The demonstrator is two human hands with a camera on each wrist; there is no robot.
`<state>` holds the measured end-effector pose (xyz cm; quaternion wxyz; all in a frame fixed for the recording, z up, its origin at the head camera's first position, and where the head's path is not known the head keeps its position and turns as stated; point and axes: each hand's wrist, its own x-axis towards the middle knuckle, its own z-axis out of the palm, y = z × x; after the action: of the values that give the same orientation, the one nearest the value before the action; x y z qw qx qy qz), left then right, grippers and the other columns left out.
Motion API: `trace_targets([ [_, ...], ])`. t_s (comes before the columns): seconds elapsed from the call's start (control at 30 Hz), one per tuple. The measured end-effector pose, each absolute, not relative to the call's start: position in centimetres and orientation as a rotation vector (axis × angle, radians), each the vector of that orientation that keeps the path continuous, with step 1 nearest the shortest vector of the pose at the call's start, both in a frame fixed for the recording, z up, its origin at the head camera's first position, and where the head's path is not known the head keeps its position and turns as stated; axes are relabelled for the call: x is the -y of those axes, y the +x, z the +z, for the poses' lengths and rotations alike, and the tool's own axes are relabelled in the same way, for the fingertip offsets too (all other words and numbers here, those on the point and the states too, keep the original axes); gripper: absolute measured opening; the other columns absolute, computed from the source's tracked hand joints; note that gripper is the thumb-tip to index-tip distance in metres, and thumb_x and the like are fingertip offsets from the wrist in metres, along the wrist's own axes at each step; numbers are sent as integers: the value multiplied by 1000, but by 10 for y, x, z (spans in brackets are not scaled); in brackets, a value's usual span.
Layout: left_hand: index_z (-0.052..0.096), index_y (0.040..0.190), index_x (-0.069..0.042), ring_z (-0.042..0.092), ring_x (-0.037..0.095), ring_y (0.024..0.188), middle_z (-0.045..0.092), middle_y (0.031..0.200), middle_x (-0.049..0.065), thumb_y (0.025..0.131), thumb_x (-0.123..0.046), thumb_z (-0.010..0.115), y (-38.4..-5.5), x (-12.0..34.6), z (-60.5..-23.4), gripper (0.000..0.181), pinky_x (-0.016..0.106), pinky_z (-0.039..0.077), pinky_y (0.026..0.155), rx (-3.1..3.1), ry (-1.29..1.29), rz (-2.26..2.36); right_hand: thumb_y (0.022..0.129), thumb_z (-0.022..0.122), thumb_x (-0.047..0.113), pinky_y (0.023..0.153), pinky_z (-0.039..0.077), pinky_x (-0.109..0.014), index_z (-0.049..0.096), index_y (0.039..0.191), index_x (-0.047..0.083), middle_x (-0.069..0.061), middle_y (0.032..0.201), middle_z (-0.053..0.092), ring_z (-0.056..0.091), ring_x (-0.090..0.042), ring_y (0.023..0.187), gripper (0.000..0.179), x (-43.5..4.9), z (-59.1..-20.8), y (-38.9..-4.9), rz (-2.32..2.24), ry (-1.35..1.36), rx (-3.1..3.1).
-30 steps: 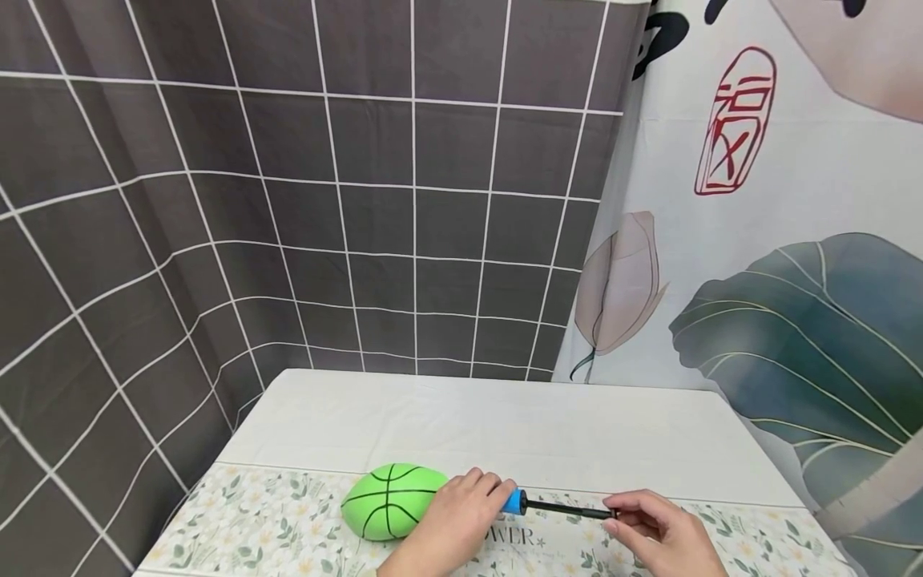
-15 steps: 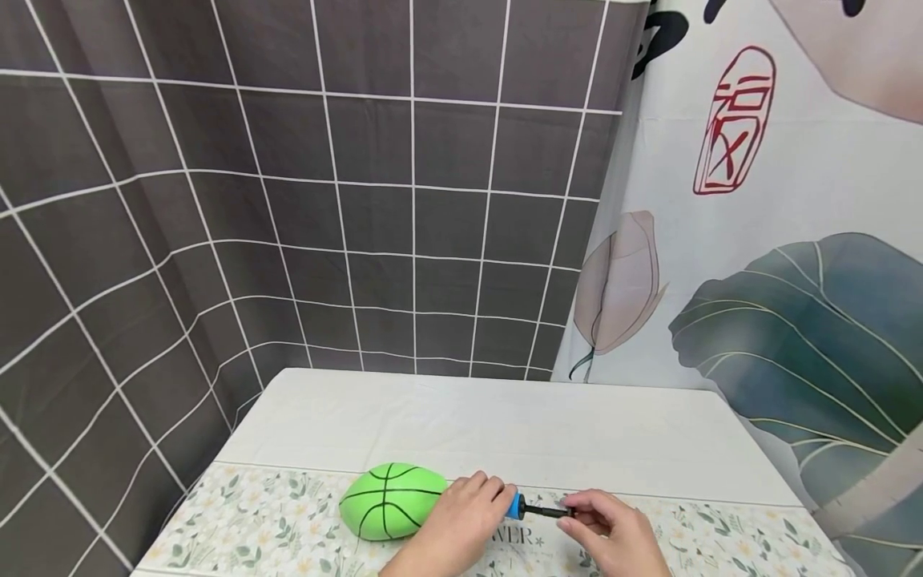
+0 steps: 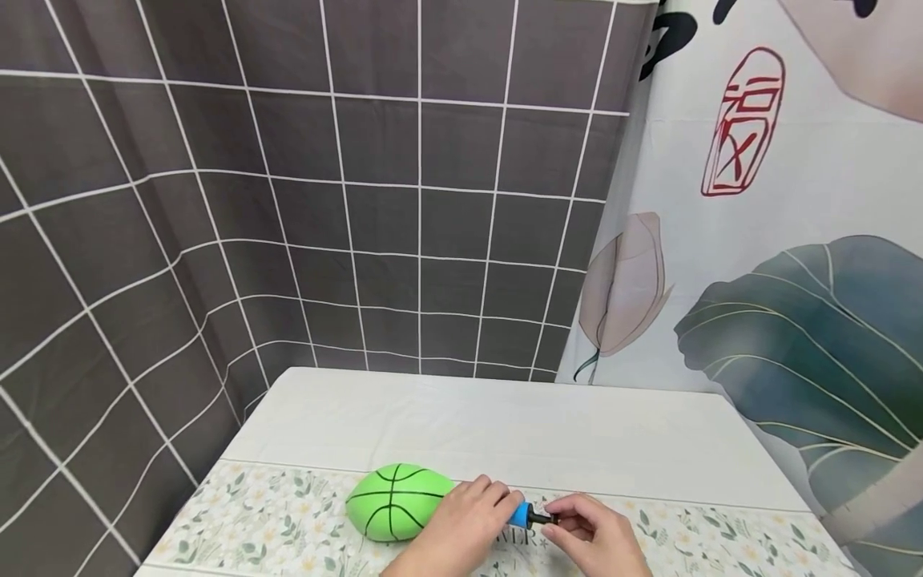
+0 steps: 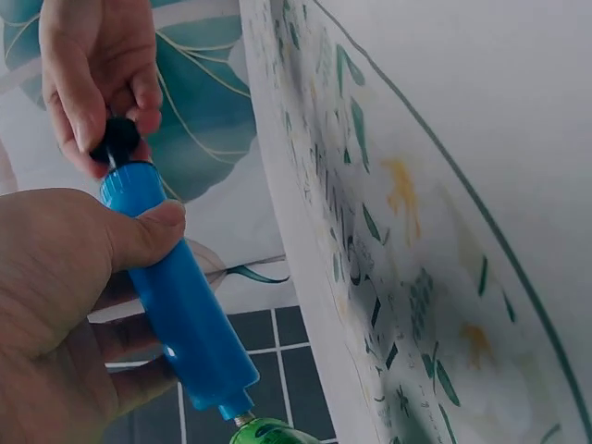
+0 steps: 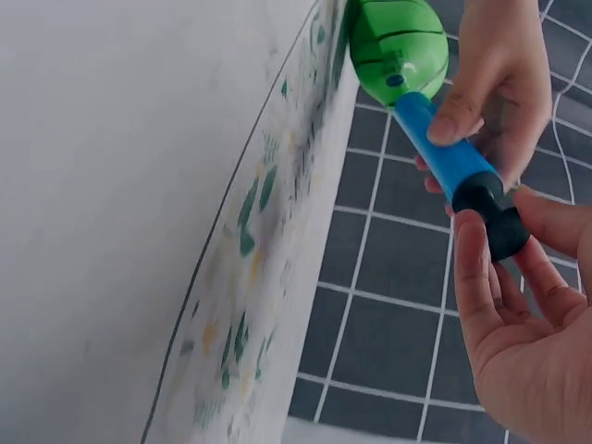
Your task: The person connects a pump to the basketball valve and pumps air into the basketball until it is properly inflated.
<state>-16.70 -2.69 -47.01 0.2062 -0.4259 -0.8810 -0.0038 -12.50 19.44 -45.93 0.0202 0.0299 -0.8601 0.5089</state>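
A green ball (image 3: 397, 502) with black lines lies at the left, drawn out to a point at its side. My left hand (image 3: 465, 525) grips the blue barrel of a hand pump (image 4: 190, 296). A thin metal needle (image 4: 243, 418) joins the pump's tip to the ball in the left wrist view. My right hand (image 3: 597, 535) pinches the black pump handle (image 5: 505, 233) between thumb and fingers. Only a short stretch of the black rod shows between handle and barrel. In the head view my left hand hides most of the barrel.
Both hands work over a table (image 3: 490, 421) with a white cover and a flowered band along its front. A dark curtain (image 3: 375, 208) with white grid lines hangs behind and at the left. At the right hangs a white cloth (image 3: 678, 336) printed with leaves.
My right hand has moved left with the pump handle, sliding most of the black rod into the barrel. My left hand and the ball have stayed nearly in place.
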Motion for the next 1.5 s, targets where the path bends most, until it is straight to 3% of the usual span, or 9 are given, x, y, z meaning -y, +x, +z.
trace_targets([
  [0.27,61,132,-17,60,11,102,65,115,-6,87,-17,77,-171,28,-470,47,23,55,83,2512,-1159,-19,81,83,8,72,59,-24,73,108,1,-7,100,70,68,-10,79,29,-227,-444,-113,1650,-202,2603],
  [0.4,60,133,-17,60,12,103,66,117,-5,92,-25,74,-171,28,-469,44,23,55,84,2529,-1161,-29,82,82,9,74,60,-26,73,111,3,-7,104,70,69,-12,82,31,-243,-437,-106,1638,-353,2600],
  [0.5,60,133,-16,61,12,103,66,117,-4,90,-22,76,-171,27,-469,47,24,55,84,2531,-1168,-24,82,82,12,73,60,-26,73,112,3,-7,105,70,69,-12,83,32,-248,-435,-104,1601,-378,2618],
  [0.63,61,131,-15,60,12,102,66,115,-4,84,-15,80,-171,27,-467,50,24,55,83,2507,-1167,16,83,81,10,72,59,-24,74,109,4,-6,102,71,69,-11,81,28,-243,-436,-105,1586,-352,2621],
  [0.93,64,129,-14,60,13,103,65,116,-4,86,-15,78,-166,23,-460,45,26,55,85,2512,-1182,58,81,83,9,66,57,-22,75,101,8,1,88,71,65,-5,73,22,-209,-447,-114,1483,-120,2633],
  [1.2,67,124,-13,60,11,98,66,111,-4,90,-17,76,-163,22,-464,35,22,55,77,2428,-1218,45,83,81,12,66,57,-22,73,101,8,0,93,70,63,-1,75,20,-184,-463,-125,1492,158,2635],
  [1.5,63,127,-16,59,10,97,66,113,-5,84,-18,80,-167,27,-469,46,18,54,79,2436,-1194,12,82,82,10,69,59,-23,73,105,3,-6,98,70,67,-6,77,25,-199,-457,-120,1636,11,2618],
])
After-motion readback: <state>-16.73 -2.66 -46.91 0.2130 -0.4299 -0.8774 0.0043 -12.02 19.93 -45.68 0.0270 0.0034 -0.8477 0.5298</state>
